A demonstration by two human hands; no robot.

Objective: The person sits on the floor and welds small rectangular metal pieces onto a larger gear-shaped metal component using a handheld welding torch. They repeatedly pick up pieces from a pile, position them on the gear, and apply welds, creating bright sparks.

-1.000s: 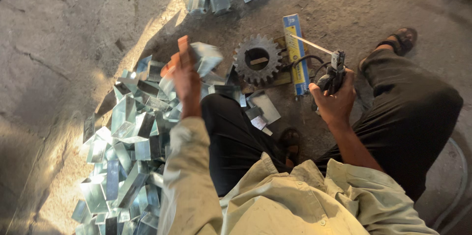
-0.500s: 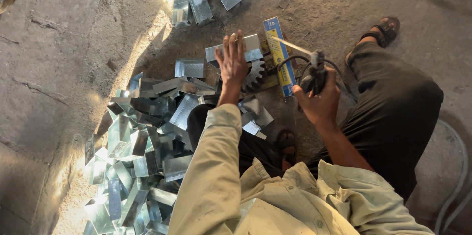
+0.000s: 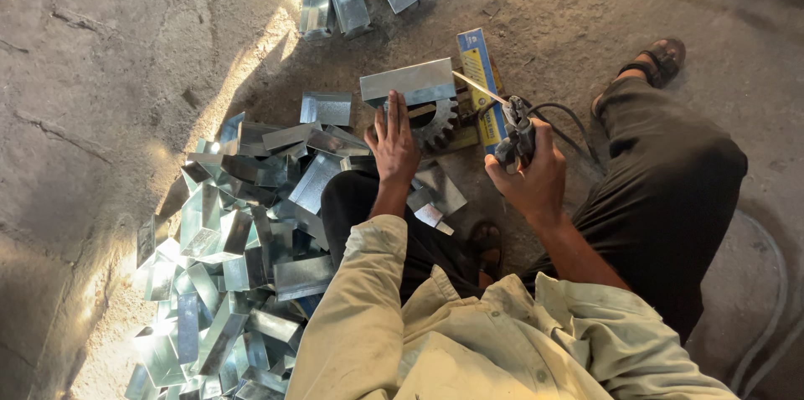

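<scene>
Left of the toothed gear wheel [image 3: 437, 123] a big heap of bent sheet-metal pieces [image 3: 243, 232] spreads over the concrete floor [image 3: 109, 65], with open floor beyond it. On top of the gear lies a folded metal piece [image 3: 408, 82], long axis running crosswise, tilted slightly up to the right. Just below it the left hand [image 3: 394, 144] rests flat, fingers spread and released, fingertips touching the piece. Right of the gear the right hand [image 3: 532, 178] is clenched round an electrode holder [image 3: 513, 134]; its thin rod [image 3: 479, 87] points up-left to the piece's right end
</scene>
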